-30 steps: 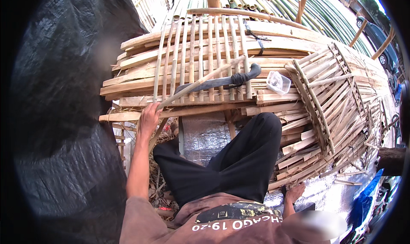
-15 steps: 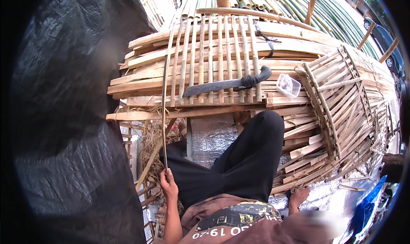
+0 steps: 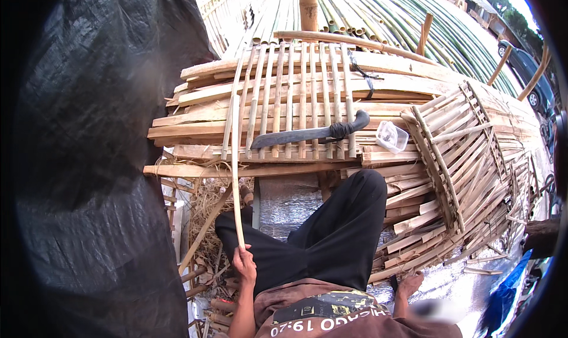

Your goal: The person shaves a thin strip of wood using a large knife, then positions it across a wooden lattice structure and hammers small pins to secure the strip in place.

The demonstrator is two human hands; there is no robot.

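My left hand [image 3: 244,264] is closed round the lower end of a long, thin bamboo strip [image 3: 235,178]. The strip points away from me, its far part crossing the left end of a row of bamboo slats [image 3: 303,101]. Low on the right, my right hand [image 3: 409,283] is curled beside my body, with a small dark piece at its fingers that is too small to name. A machete [image 3: 307,135] with a dark wrapped handle lies across the slats, its blade toward the left.
Split bamboo planks [image 3: 198,124] form the surface under the slats. A clear plastic tub [image 3: 391,138] sits right of the machete. Farther right, a slatted bamboo panel [image 3: 461,154] rests on a pile of strips. A black tarp [image 3: 112,160] hangs at the left; bamboo poles [image 3: 378,18] lie beyond.
The bamboo strip has turned from its dark narrow side to its pale face. My left hand has shifted slightly right and down in the picture. The view has tilted up a little.
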